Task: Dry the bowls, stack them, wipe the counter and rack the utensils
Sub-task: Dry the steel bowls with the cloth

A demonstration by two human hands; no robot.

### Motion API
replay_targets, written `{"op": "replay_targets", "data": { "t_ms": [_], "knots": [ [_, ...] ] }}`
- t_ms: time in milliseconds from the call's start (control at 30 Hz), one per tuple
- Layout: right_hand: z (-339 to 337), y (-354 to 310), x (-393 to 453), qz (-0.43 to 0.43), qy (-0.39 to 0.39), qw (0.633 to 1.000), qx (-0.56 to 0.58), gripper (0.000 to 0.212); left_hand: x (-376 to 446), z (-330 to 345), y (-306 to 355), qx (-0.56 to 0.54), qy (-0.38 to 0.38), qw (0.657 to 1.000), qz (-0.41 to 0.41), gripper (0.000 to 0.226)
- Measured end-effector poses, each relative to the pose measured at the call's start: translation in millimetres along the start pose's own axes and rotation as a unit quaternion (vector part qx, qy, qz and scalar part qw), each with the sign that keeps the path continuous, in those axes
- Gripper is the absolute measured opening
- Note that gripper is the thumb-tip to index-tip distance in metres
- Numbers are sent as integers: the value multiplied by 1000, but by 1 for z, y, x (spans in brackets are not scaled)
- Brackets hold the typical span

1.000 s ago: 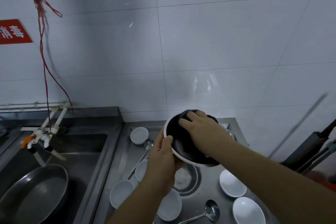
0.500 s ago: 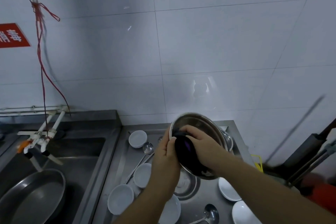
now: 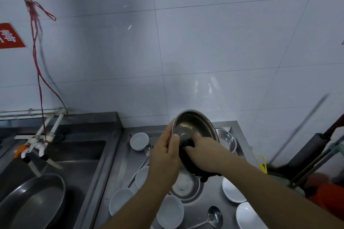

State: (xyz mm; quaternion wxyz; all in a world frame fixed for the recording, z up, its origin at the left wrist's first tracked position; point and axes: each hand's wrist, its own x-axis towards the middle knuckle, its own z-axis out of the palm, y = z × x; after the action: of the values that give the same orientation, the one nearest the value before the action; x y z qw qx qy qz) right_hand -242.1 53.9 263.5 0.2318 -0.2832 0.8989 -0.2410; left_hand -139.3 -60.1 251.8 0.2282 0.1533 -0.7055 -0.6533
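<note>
Head view: we hold a round stainless-steel bowl (image 3: 193, 128) tilted above the steel worktop (image 3: 214, 199), a dark cloth (image 3: 188, 156) inside it.

Our left hand (image 3: 165, 156) grips the bowl's near rim, thumb curled over the edge; our right hand (image 3: 202, 152) clutches the dark cloth and presses it into the bowl's lower half. Beneath, on the worktop, lie small white ceramic bowls (image 3: 171, 212), a second steel bowl (image 3: 226, 140) by the wall, and a metal ladle (image 3: 214, 217). A wide steel pan (image 3: 31, 201) sits in the sink (image 3: 78, 156) at left.
</note>
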Motion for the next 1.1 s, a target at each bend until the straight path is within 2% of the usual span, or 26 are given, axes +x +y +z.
{"op": "replay_targets", "data": {
  "t_ms": [67,133,233,300,367,400,433,467,533,633,700,767,833,867,900,967,1033,1100],
  "knots": [
    [-2,-3,-8,-3,-27,987,157,20,-4,2,-4,19,-3,1000,5,45],
    [-2,-4,-16,4,-28,940,341,22,-8,4,-6,43,-17,999,11,47],
    [1,-9,-18,35,25,844,535,24,-14,5,-6,71,-41,996,40,47],
    [-1,-11,-11,97,70,753,647,22,-17,5,-7,94,-63,991,65,49],
    [-9,-8,-6,136,36,653,744,25,-18,4,-10,136,-100,982,88,55],
    [-14,-3,-5,135,14,617,775,26,-18,2,-12,159,-121,975,93,58],
    [-18,3,-4,130,1,599,790,28,-16,-1,-15,186,-142,967,96,59],
    [-21,10,-4,129,-11,599,790,33,-15,-5,-18,215,-162,958,99,58],
    [-20,23,-4,139,-49,623,768,45,-10,-15,-22,254,-206,939,104,56],
    [-10,36,-4,115,-90,645,750,44,-3,-29,-27,295,-241,916,125,53],
    [-4,38,-4,72,-103,651,748,49,-1,-32,-32,317,-217,913,133,50],
    [-1,39,-4,12,-127,649,750,50,-2,-31,-35,292,-105,944,109,42],
    [0,38,-5,-10,-140,635,760,44,-5,-29,-38,205,61,976,31,28],
    [0,38,-7,-5,-140,634,760,41,-5,-26,-38,143,113,982,-49,29],
    [-1,38,-9,0,-139,637,758,44,-4,-23,-37,66,124,978,-152,35],
    [0,34,-14,8,-122,644,755,56,-4,-16,-36,-100,75,945,-302,47],
    [5,31,-18,32,-76,646,759,56,-3,-11,-31,-212,42,917,-336,47],
    [13,27,-22,62,-39,644,761,42,-1,-8,-25,-302,62,895,-323,39]
  ]
}}
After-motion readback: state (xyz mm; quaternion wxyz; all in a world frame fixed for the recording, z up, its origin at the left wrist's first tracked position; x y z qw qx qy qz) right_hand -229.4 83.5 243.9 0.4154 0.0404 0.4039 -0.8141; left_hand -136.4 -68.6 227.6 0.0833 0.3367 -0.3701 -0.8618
